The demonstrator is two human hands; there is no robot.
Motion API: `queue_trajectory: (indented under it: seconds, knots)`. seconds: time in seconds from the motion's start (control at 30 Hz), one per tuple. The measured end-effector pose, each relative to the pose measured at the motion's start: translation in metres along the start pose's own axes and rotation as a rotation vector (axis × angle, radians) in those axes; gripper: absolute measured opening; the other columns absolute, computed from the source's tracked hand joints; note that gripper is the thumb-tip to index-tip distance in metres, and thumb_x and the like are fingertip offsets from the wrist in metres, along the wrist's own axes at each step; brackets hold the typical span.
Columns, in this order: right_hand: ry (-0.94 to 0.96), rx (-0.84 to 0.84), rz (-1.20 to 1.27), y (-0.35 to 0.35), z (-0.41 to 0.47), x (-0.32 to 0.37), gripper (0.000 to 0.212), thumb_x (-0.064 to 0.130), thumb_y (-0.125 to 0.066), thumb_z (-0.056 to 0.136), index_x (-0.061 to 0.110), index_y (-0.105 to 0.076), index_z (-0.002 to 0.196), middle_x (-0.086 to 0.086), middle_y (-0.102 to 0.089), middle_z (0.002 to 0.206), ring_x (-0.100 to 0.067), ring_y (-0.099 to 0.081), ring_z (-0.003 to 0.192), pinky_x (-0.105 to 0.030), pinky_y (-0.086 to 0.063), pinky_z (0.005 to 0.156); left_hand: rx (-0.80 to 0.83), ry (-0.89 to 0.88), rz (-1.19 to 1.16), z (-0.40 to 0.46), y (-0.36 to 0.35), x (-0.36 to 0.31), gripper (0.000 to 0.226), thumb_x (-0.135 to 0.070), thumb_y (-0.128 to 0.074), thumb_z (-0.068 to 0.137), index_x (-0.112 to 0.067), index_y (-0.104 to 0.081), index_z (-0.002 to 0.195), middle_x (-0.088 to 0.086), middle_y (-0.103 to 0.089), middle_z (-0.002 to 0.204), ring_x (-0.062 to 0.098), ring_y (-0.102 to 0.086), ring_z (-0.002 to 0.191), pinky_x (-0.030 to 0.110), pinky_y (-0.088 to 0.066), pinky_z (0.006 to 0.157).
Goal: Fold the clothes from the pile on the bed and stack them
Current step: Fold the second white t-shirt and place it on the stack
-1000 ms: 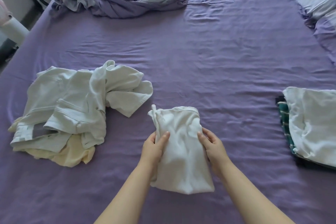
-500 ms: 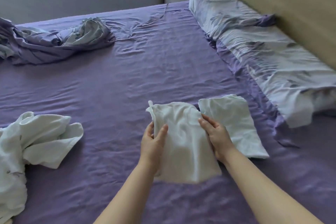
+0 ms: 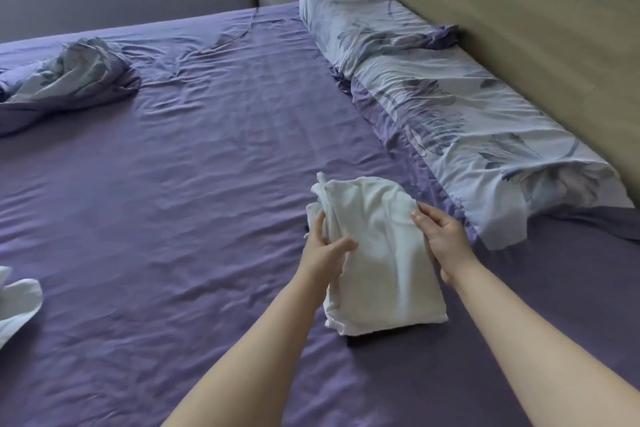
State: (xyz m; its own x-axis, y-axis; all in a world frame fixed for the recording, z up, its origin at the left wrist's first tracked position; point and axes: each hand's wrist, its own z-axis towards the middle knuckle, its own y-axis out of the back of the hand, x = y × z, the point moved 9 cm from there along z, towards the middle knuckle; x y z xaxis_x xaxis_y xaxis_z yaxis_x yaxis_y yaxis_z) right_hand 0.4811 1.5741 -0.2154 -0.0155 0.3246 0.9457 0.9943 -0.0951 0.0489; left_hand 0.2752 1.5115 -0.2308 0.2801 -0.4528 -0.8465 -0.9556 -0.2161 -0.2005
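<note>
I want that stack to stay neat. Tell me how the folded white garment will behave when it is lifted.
The folded white garment is probably floppy: its far end is already rumpled. It looks thin, so likely light. Lifted from one edge it may unfold; the left hand and right hand gripping opposite sides suits it.

No legible writing, as far as visible.

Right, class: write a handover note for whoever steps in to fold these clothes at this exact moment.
Left hand: grips the left edge of the folded white cloth garment.
Right hand: holds its right edge.
The garment sits on the stack of folded clothes on the purple bed sheet.
Done: this piece is folded.
Left: release it, then fold the unfolded white clothes at the left edge.
</note>
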Motion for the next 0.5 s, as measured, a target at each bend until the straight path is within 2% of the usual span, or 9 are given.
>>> queue_trajectory:
  seconds: [0.07,0.13,0.2,0.23,0.3,0.37,0.4,0.43,0.5]
  knots:
    - [-0.021,0.000,-0.088,0.005,0.008,-0.019,0.029,0.013,-0.059,0.091,0.014,-0.060,0.119,-0.009,-0.066,0.112,-0.016,-0.063,0.093,-0.031,-0.051,0.085,-0.009,0.031,0.102,0.010,0.003,0.014,0.089,0.002,-0.063,0.076,-0.040,-0.022,0.143,0.003,-0.062,0.111,0.020,-0.063,0.099,0.029,-0.052,0.075]
    - [-0.026,-0.024,-0.207,0.009,0.013,-0.032,0.032,0.014,-0.059,0.091,0.014,-0.059,0.123,-0.011,-0.065,0.114,-0.025,-0.061,0.103,-0.041,-0.048,0.095,-0.038,0.031,0.221,0.016,0.008,0.025,0.093,0.001,-0.062,0.075,-0.036,-0.016,0.146,0.001,-0.058,0.117,0.018,-0.060,0.103,0.029,-0.052,0.080]
    - [0.019,-0.086,-0.383,0.013,0.017,-0.034,0.034,0.015,-0.059,0.090,0.012,-0.059,0.124,-0.012,-0.064,0.115,-0.024,-0.059,0.103,-0.038,-0.046,0.094,-0.076,0.015,0.294,0.017,0.011,0.028,0.092,-0.004,-0.061,0.074,-0.036,-0.015,0.147,0.000,-0.052,0.128,0.018,-0.057,0.107,0.033,-0.050,0.089]
    - [0.055,-0.137,-0.504,0.015,0.018,-0.032,0.036,0.016,-0.059,0.090,0.012,-0.057,0.125,-0.014,-0.063,0.116,-0.026,-0.058,0.104,-0.037,-0.043,0.092,-0.099,-0.001,0.335,0.016,0.012,0.026,0.092,-0.006,-0.061,0.075,-0.035,-0.012,0.147,-0.001,-0.050,0.131,0.017,-0.056,0.105,0.032,-0.048,0.089]
    - [0.198,-0.237,-0.723,0.012,0.011,-0.019,0.042,0.015,-0.060,0.088,0.009,-0.053,0.129,-0.019,-0.057,0.121,-0.033,-0.053,0.109,-0.039,-0.039,0.092,-0.167,-0.055,0.496,0.012,0.011,0.020,0.093,-0.012,-0.061,0.076,-0.032,-0.008,0.149,-0.002,-0.049,0.130,0.014,-0.052,0.099,0.028,-0.043,0.081]
    - [0.450,-0.208,-0.890,-0.009,-0.003,-0.005,0.049,0.010,-0.065,0.083,0.005,-0.052,0.130,-0.022,-0.052,0.126,-0.038,-0.050,0.115,-0.043,-0.038,0.096,-0.274,-0.176,0.807,0.001,0.007,0.006,0.091,-0.019,-0.059,0.077,-0.034,-0.005,0.149,-0.002,-0.041,0.132,0.016,-0.046,0.103,0.032,-0.043,0.078]
    - [0.573,-0.156,-0.970,-0.023,-0.010,-0.003,0.052,0.009,-0.069,0.080,0.005,-0.054,0.129,-0.024,-0.051,0.129,-0.041,-0.049,0.117,-0.047,-0.040,0.097,-0.312,-0.266,1.007,-0.003,0.001,-0.002,0.088,-0.022,-0.057,0.078,-0.036,-0.006,0.149,-0.001,-0.033,0.140,0.019,-0.041,0.115,0.035,-0.044,0.084]
    - [0.664,-0.105,-1.048,-0.034,-0.015,-0.004,0.053,0.011,-0.072,0.078,0.006,-0.055,0.128,-0.025,-0.050,0.133,-0.044,-0.048,0.120,-0.050,-0.040,0.097,-0.304,-0.361,1.192,-0.006,-0.009,-0.006,0.083,-0.024,-0.054,0.081,-0.038,-0.008,0.149,0.000,-0.022,0.150,0.022,-0.030,0.130,0.038,-0.039,0.097]
    - [0.689,-0.010,-1.180,-0.046,-0.014,-0.016,0.055,0.021,-0.072,0.080,0.013,-0.054,0.131,-0.022,-0.040,0.144,-0.044,-0.037,0.131,-0.057,-0.035,0.101,-0.144,-0.490,1.468,-0.003,-0.030,0.002,0.068,-0.034,-0.045,0.090,-0.040,-0.012,0.149,0.000,0.001,0.160,0.024,0.001,0.146,0.043,-0.012,0.117]
